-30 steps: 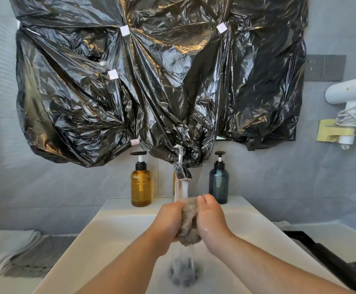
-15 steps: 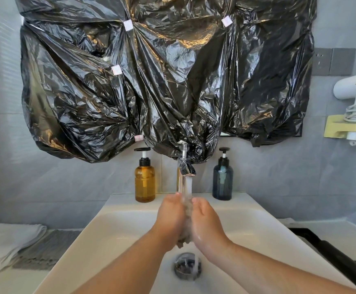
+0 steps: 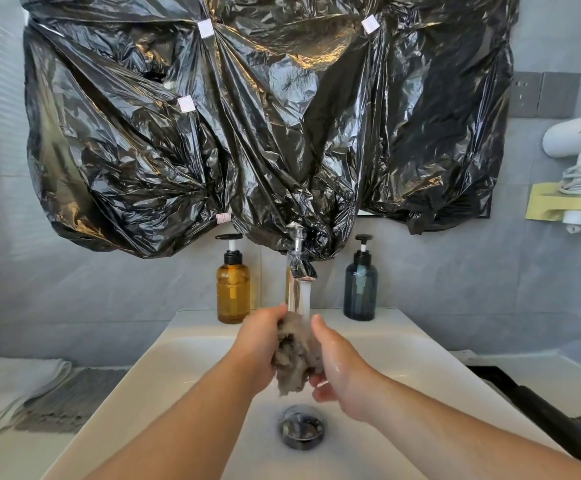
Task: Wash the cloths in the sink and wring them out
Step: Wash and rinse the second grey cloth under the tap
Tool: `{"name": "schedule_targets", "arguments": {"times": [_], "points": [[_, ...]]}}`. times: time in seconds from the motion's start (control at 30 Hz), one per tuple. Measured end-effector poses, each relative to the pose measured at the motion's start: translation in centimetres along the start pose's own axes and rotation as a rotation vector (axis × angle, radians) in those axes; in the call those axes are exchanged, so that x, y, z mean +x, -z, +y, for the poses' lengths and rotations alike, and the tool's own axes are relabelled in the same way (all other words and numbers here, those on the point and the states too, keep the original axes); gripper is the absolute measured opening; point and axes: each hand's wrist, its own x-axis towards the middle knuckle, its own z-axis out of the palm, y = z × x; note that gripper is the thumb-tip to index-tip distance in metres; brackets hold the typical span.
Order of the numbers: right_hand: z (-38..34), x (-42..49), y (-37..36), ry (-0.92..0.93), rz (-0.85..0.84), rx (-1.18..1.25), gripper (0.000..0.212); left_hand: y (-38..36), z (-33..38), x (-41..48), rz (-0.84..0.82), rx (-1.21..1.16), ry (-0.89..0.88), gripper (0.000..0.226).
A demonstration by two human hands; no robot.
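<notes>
A wet, bunched grey-brown cloth [image 3: 294, 355] hangs between my two hands above the white sink [image 3: 185, 368]. My left hand [image 3: 259, 344] grips its left side with curled fingers. My right hand [image 3: 334, 365] curls round its right side, fingertips under the cloth's lower end. Water runs from the chrome tap [image 3: 301, 268] onto the top of the cloth. The drain [image 3: 302, 426] lies straight below. A white cloth [image 3: 8, 386] and a grey cloth [image 3: 74, 396] lie on the counter to the left.
An amber pump bottle [image 3: 233, 289] and a dark blue pump bottle [image 3: 360, 287] stand on the sink's back ledge either side of the tap. Black plastic sheeting [image 3: 265, 116] covers the wall above. A white hair dryer [image 3: 580, 140] hangs at right. A black object [image 3: 542, 407] lies right of the sink.
The cloth was squeezed almost out of sight between my pressed hands half a second ago; now my hands have parted slightly and the cloth shows loosely bunched between them.
</notes>
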Motion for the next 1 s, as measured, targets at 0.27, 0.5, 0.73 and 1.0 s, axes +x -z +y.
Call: {"name": "schedule_targets", "arguments": {"times": [0.27, 0.5, 0.73, 1.0], "points": [[0.4, 0.0, -2.1, 0.090, 0.091, 0.160, 0.040, -1.1, -1.2, 0.6, -0.045, -0.035, 0.049, 0.042], [-0.1, 1.3, 0.6, 0.236, 0.230, 0.106, 0.024, -0.8, -0.9, 0.6, -0.201, 0.200, 0.012, 0.025], [-0.8, 0.3, 1.1, 0.305, 0.171, -0.061, 0.016, -0.3, -0.1, 0.4, -0.052, -0.063, -0.022, 0.027], [0.6, 0.0, -1.1, 0.318, 0.213, -0.154, 0.036, -1.2, -0.4, 1.1, -0.022, 0.527, -0.304, 0.015]]}}
